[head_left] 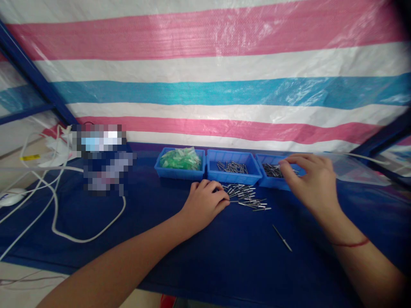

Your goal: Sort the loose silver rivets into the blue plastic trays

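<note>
My left hand (204,201) rests on the blue table cloth with its fingers curled under, touching the edge of a loose pile of small metal pins (246,196). Whether it holds a pin is hidden. My right hand (306,177) hovers over the right blue bin (268,183) of dark metal pins, fingers bent down and pinched into it. The middle blue bin (231,175) holds more metal pins. The left blue bin (180,172) holds green plastic pieces. A single long pin (282,238) lies alone on the cloth nearer me.
A blurred-out object (102,158) stands at the left of the table. White cables (64,214) loop across the cloth beside it, with a white mouse (11,196) at the far left. A striped tarp (205,85) hangs behind. A clear plastic bag (356,169) lies at right.
</note>
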`<state>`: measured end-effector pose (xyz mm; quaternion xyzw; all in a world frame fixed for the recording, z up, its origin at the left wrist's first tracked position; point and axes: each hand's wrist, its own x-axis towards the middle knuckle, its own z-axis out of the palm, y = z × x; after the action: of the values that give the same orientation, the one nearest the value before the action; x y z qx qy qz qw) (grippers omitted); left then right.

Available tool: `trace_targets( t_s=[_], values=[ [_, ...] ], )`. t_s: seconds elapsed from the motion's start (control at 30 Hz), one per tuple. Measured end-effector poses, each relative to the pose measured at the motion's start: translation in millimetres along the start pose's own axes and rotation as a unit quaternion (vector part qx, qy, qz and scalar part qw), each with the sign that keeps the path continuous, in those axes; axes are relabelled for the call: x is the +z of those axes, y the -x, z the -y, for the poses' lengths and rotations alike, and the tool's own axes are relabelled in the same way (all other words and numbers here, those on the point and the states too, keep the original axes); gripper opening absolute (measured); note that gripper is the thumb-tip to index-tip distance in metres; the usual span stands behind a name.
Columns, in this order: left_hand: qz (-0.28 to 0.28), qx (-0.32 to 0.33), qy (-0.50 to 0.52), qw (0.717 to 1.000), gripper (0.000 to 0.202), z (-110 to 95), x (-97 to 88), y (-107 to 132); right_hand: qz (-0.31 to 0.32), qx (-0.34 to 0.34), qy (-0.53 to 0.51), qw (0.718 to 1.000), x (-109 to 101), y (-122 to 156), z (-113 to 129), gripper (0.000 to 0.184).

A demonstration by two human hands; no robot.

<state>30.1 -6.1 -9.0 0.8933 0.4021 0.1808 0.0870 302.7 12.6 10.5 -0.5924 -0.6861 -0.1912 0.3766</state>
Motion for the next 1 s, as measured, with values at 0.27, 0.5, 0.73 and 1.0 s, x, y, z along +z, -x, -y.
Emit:
trace_targets(
  t_s=[0.27,0.5,0.73,1.0],
  values=[
    [-0.059,-0.046,0.07,0.995,0.02,-4,-4.0,-1,0.159,-0.104,-0.259,0.947,-3,17,60,0.008],
    [-0.093,-0.056,0.263,0.959,0.013,-9,-1.5,-2,0.24,0.004,-0.354,0.904,2,31,80,0.015],
    [-0.107,-0.057,0.334,0.935,0.011,-14,1.4,-1,0.19,0.136,-0.469,0.852,4,35,88,0.016],
    [-0.085,-0.063,0.319,0.942,0.015,-12,3.2,-2,0.193,0.093,-0.438,0.873,3,38,87,0.012]
  ],
)
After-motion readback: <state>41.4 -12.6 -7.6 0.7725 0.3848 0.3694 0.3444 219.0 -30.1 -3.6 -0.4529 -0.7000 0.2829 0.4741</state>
